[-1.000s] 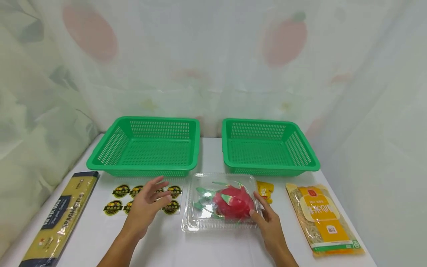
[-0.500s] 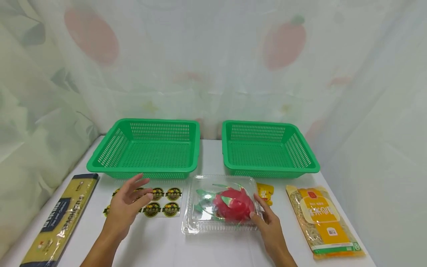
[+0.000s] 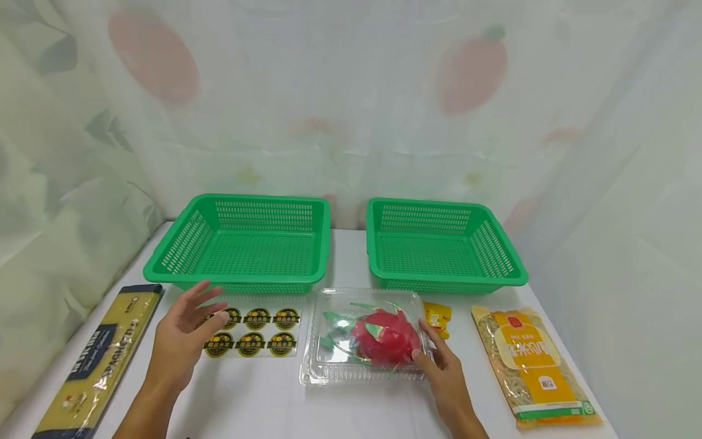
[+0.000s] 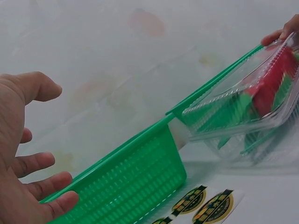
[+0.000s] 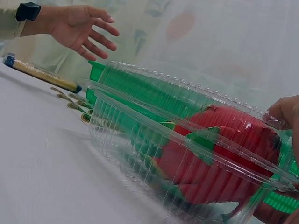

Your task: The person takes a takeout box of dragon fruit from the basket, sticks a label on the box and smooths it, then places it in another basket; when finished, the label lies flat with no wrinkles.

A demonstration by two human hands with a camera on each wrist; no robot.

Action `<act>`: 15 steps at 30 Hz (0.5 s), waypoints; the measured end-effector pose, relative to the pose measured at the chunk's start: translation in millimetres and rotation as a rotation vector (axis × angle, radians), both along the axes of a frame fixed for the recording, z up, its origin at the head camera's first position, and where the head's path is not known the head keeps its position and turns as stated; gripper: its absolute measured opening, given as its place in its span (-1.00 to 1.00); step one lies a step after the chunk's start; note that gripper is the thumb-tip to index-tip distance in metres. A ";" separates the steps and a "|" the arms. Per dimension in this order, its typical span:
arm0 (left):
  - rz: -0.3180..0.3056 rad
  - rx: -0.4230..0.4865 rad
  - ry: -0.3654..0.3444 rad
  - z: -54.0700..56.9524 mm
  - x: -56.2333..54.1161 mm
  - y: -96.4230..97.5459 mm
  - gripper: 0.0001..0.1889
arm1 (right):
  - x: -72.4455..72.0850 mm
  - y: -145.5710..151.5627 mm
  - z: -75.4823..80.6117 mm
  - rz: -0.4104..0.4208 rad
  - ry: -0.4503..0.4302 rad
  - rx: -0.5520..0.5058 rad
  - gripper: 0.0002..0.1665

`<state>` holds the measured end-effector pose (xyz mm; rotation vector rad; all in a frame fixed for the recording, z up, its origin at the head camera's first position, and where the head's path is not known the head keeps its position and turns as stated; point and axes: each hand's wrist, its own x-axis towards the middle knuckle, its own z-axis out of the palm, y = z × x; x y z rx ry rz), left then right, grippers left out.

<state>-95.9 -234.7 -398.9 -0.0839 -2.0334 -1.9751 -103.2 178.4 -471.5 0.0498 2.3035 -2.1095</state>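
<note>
A clear plastic clamshell box (image 3: pixel 328 367) stands at the middle of the table with a red dragon fruit (image 3: pixel 388 337) inside, green leaf tips around it. Its lid lies over the base. My right hand (image 3: pixel 448 381) grips the box's right side, finger on the lid and thumb near the front corner. In the right wrist view those fingers (image 5: pixel 280 114) reach over the lid's edge. My left hand (image 3: pixel 177 344) hovers with fingers spread over the left part of a sheet of round fruit stickers (image 3: pixel 251 342), holding nothing and hiding some of the stickers.
Two green slotted baskets (image 3: pixel 252 283) (image 3: pixel 450 283) stand along the back. A spaghetti pack (image 3: pixel 101 360) lies at the far left, and a noodle bag (image 3: pixel 534 366) lies at the right. Behind the box's right edge sits a small yellow packet (image 3: pixel 437 317).
My left hand has moved left across the sticker sheet, uncovering more stickers on its right side. My right hand and the box have stayed in place.
</note>
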 end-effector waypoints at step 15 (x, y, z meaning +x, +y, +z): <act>0.256 -0.138 -0.063 -15.1 -3.0 -28.7 -0.30 | 0.3 0.5 0.9 -0.001 0.000 0.012 -0.33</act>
